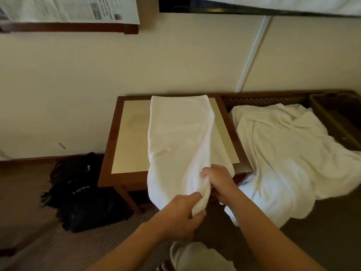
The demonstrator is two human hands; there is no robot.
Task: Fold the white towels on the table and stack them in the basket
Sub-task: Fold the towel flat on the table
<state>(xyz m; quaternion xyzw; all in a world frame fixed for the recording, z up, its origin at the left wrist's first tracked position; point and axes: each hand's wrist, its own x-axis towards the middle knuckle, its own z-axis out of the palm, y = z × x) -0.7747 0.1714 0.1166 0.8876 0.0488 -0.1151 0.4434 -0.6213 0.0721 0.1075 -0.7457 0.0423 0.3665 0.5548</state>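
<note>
Long white terry towel [179,137] lies lengthwise on small wooden table with cream inset top [129,145], near end overhanging front edge. Left hand [183,216] pinches lower end; right hand [218,180] grips right edge. Crumpled white towel heap [289,153] right of table; dark woven basket [336,118] at heap's far right.

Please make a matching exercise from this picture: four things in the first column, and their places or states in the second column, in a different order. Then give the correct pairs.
Things:
1. towel
2. towel pile
3. basket
4. black bag

Places or states:
A. on the floor, left of the table
B. far right, behind the heap
C. gripped by left hand and right hand
D. crumpled, unfolded, right of the table

Pairs: 1-C, 2-D, 3-B, 4-A
</note>
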